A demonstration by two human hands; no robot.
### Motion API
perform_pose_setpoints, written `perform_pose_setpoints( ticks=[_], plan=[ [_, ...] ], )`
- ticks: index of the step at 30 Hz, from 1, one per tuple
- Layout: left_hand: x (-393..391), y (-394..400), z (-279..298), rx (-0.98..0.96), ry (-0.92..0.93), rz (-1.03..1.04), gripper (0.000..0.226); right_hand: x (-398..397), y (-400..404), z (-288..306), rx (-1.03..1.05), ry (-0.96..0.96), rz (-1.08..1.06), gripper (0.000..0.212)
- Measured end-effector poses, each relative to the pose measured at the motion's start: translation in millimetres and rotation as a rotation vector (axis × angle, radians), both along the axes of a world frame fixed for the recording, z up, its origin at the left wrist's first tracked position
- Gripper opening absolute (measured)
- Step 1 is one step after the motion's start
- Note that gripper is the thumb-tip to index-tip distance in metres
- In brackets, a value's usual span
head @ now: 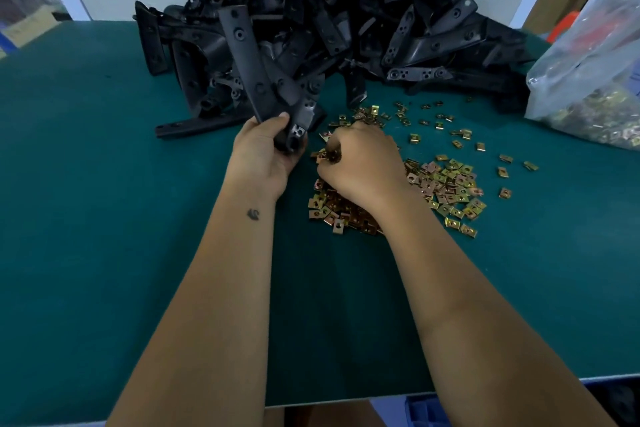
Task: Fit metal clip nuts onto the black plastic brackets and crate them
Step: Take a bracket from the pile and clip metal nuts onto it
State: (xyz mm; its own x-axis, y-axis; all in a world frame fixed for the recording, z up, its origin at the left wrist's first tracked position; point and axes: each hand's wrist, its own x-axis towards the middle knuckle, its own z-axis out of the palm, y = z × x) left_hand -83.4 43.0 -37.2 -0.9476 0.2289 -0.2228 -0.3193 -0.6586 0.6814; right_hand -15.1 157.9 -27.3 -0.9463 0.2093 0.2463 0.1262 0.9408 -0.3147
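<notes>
My left hand (265,152) grips the lower end of a long black plastic bracket (247,59), which stands tilted up and away over the table. A metal clip nut shows on the bracket's end by my thumb. My right hand (363,163) has its fingers curled over a heap of brass-coloured clip nuts (446,184) and pinches clip nuts (327,153) at its fingertips, right beside the bracket's end. A big pile of black brackets (346,21) fills the back of the green table (104,184).
A clear plastic bag (595,73) holding more clip nuts lies at the right edge. Loose clip nuts (460,142) are scattered between the heap and the bag. A blue crate corner (426,409) shows below the table's front edge. Cardboard boxes stand behind at the far right.
</notes>
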Motion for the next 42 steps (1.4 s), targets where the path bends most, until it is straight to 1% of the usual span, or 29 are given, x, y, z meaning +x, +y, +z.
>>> perform_pose_setpoints(
  ticks=[2, 7, 9, 13, 17, 19, 21, 26, 30, 33, 35, 38, 42],
  plan=[
    [2.5, 3.7, 1.2, -0.015, 0.008, -0.002, 0.015, 0.9, 0.6, 0.9, -0.023, 0.004, 0.011, 0.028],
    [17.3, 18.3, 3.9, 0.144, -0.058, -0.040, 0.015, 1.1, 0.3, -0.4, -0.009, 0.019, 0.062, 0.019],
    [19.0, 20.8, 4.2, 0.151, -0.066, -0.035, 0.017, 2.0, 0.7, -0.7, -0.047, 0.036, 0.062, 0.015],
    [17.3, 18.8, 5.4, 0.163, -0.071, -0.020, 0.014, 3.5, -0.3, 1.4, -0.137, 0.062, 0.082, 0.007],
    [17.5, 15.0, 4.8, 0.144, 0.007, -0.055, 0.018, 1.9, 2.6, 1.0, -0.183, 0.147, 0.063, 0.016],
    [18.7, 13.6, 5.7, 0.138, 0.031, -0.054, 0.019, 1.2, 4.8, 0.2, -0.238, 0.205, 0.035, 0.017],
    [20.0, 13.0, 6.4, 0.137, 0.033, -0.054, 0.018, 0.9, 6.3, 1.1, -0.386, 0.263, -0.006, 0.018],
    [22.5, 11.8, 7.9, 0.115, 0.021, -0.099, 0.015, 1.2, 10.7, 7.6, -1.003, 0.347, -0.045, 0.022],
    [24.1, 10.8, 8.4, 0.091, 0.031, -0.157, 0.019, 0.7, 12.7, 9.2, -1.278, 0.368, 0.016, 0.024],
    [23.9, 10.0, 8.2, 0.073, 0.047, -0.187, 0.020, -0.1, 12.6, 9.7, -1.411, 0.367, 0.056, 0.023],
    [23.8, 8.9, 8.8, 0.081, 0.053, -0.201, 0.025, 0.4, 12.7, 9.8, -1.470, 0.364, 0.087, 0.024],
    [23.2, 7.6, 8.5, 0.099, 0.049, -0.212, 0.035, 1.1, 13.5, 10.4, -1.503, 0.367, 0.111, 0.025],
    [22.3, 7.8, 6.7, 0.108, 0.053, -0.215, 0.031, 1.0, 12.7, 10.8, -1.539, 0.366, 0.088, 0.020]
  ],
)
